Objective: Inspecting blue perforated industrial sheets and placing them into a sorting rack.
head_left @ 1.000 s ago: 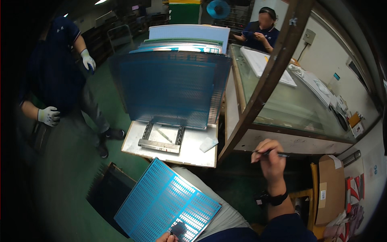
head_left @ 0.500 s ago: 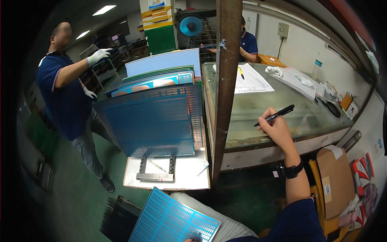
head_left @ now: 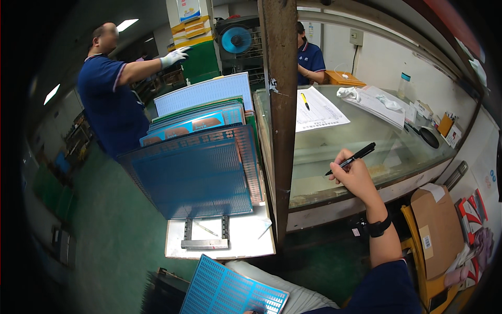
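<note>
Pinched in the fingers of my right hand [head_left: 351,170] is a black marker pen [head_left: 361,155], its tip pointing down-left above the glass-topped table [head_left: 319,183]. A blue circuit board panel [head_left: 230,288] with rows of copper-coloured openings lies tilted over my lap. Only a sliver of my left hand [head_left: 251,312] shows, at the panel's lower edge; most of it is outside the picture. Ahead, several large blue panels [head_left: 193,175] stand upright in a row on a white-topped stand [head_left: 251,235], with a metal bracket [head_left: 205,244] in front.
A rusty post [head_left: 280,115] separates the stand from the table. Printed sheets [head_left: 316,112] with a yellow pen [head_left: 305,102] lie on the glass. A cardboard piece [head_left: 436,230] stands at right. One person [head_left: 112,104] stands at left; another [head_left: 311,57] sits beyond the table.
My view has shifted slightly. The person at left has moved right, gloved arm stretched further out. My right hand still holds the marker pen at nearly the same spot.
</note>
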The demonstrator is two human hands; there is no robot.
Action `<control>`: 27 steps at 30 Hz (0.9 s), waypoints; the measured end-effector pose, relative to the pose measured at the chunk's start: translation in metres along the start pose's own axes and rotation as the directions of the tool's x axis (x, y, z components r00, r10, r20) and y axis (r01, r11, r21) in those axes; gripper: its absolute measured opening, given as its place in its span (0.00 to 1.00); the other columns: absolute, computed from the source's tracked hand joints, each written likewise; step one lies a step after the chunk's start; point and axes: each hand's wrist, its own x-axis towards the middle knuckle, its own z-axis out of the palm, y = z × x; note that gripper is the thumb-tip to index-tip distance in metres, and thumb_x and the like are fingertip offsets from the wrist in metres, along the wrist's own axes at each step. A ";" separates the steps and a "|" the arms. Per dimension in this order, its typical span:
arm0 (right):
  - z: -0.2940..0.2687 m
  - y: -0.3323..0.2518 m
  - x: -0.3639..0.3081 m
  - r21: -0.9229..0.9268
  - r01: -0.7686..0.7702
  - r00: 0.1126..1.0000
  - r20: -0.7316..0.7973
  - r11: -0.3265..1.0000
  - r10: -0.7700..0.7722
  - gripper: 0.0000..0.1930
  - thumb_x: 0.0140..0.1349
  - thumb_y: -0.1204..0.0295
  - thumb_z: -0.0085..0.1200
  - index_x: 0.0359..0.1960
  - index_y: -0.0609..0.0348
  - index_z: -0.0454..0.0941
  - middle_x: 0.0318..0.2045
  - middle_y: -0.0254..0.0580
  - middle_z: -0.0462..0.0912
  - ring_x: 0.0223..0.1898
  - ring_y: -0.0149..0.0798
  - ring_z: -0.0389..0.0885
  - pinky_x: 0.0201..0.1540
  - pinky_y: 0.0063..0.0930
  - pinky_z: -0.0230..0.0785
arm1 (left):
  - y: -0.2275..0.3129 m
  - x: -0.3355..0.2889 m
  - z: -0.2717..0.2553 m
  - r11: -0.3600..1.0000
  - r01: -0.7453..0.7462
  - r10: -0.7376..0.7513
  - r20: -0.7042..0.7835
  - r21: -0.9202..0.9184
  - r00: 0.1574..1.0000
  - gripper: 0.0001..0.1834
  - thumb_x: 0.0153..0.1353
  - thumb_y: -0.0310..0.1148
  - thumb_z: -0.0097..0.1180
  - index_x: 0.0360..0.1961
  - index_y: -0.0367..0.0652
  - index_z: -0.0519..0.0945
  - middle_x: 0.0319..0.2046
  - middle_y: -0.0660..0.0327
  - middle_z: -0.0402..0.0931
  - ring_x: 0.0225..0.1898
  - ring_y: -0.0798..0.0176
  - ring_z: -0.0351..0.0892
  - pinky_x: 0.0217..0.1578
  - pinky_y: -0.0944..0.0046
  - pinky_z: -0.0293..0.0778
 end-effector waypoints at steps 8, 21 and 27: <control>0.004 -0.004 -0.003 -0.025 0.025 0.997 -0.070 0.999 -0.027 0.09 0.58 0.71 0.53 0.25 0.61 0.67 0.16 0.37 0.78 0.17 0.22 0.70 0.20 0.18 0.60 | 0.004 0.002 -0.003 0.999 0.046 -0.046 0.037 -0.008 0.998 0.15 0.64 0.34 0.47 0.45 0.35 0.76 0.25 0.51 0.79 0.25 0.60 0.79 0.27 0.63 0.72; 0.005 0.000 -0.002 -0.022 0.011 0.994 -0.106 1.000 -0.014 0.09 0.58 0.71 0.52 0.25 0.61 0.67 0.16 0.39 0.78 0.17 0.24 0.72 0.20 0.19 0.62 | -0.006 0.000 0.001 0.992 0.129 -0.129 0.053 0.013 0.990 0.16 0.64 0.35 0.48 0.46 0.34 0.76 0.36 0.44 0.78 0.38 0.48 0.79 0.39 0.58 0.72; 0.005 0.004 0.001 -0.023 -0.002 0.994 -0.109 1.000 -0.001 0.09 0.58 0.71 0.52 0.25 0.61 0.67 0.16 0.39 0.78 0.17 0.24 0.73 0.20 0.19 0.63 | -0.003 0.007 0.001 0.989 0.144 -0.142 0.083 -0.019 0.986 0.15 0.63 0.34 0.48 0.45 0.35 0.77 0.35 0.45 0.79 0.35 0.50 0.80 0.37 0.59 0.73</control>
